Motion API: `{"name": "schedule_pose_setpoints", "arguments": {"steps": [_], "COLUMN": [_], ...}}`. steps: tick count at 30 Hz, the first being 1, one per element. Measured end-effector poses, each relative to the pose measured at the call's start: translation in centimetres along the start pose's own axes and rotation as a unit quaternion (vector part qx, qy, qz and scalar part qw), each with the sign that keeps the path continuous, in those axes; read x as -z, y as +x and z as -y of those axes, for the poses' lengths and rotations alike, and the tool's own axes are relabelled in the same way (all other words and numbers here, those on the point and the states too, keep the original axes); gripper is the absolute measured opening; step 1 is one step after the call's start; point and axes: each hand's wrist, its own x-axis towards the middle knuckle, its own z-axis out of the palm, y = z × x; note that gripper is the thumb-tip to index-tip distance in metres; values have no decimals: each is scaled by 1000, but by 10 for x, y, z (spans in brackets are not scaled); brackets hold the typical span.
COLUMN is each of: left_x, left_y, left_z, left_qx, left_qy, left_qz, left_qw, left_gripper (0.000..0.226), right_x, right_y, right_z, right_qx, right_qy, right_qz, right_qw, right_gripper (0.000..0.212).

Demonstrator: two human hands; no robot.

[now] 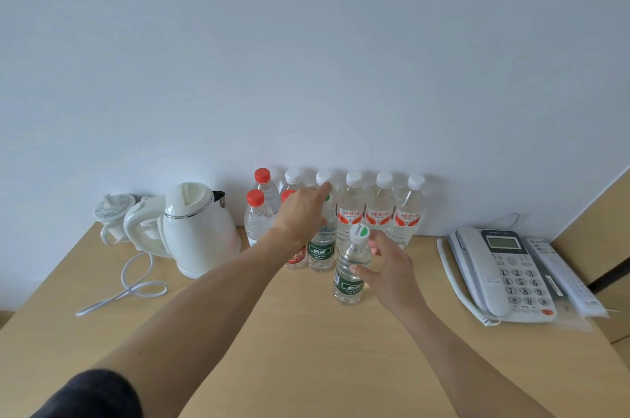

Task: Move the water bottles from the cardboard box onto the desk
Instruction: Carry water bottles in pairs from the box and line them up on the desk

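Basically the right hand sat beside the green-label bottle at mid-desk, fingers loosely spread, thumb touching its side, no firm grip. Left hand reached over the second green-label bottle, fingers extended and holding nothing; contact unclear. Red-capped bottles and white-capped bottles stood in rows by the wall; cardboard box out of view. Judgement: slide the front bottle back upright into the row, grip low, avoid knocking neighbours, kettle or phone.
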Motion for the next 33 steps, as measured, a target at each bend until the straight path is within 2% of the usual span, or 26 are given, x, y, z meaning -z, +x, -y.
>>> {"name": "schedule_pose_setpoints", "arguments": {"steps": [9, 13, 26, 33], "left_x": [1, 5, 0, -2], "left_y": [1, 2, 2, 0], "left_z": [-1, -2, 2, 4], "left_qx": [2, 10, 35, 38], "left_qy": [19, 9, -13, -30], "left_qz": [0, 23, 25, 22], "left_qw": [1000, 1000, 999, 999], "left_gripper": [47, 52, 53, 53], "right_x": [-1, -2, -10, -11], "right_y": [1, 7, 59, 68], "right_z": [0, 2, 7, 2], "right_qx": [6, 4, -1, -16], "right_qy": [0, -9, -11, -4], "right_qz": [-9, -22, -46, -40], "right_qw": [1000, 1000, 999, 999], "right_gripper": [49, 46, 37, 41]}}
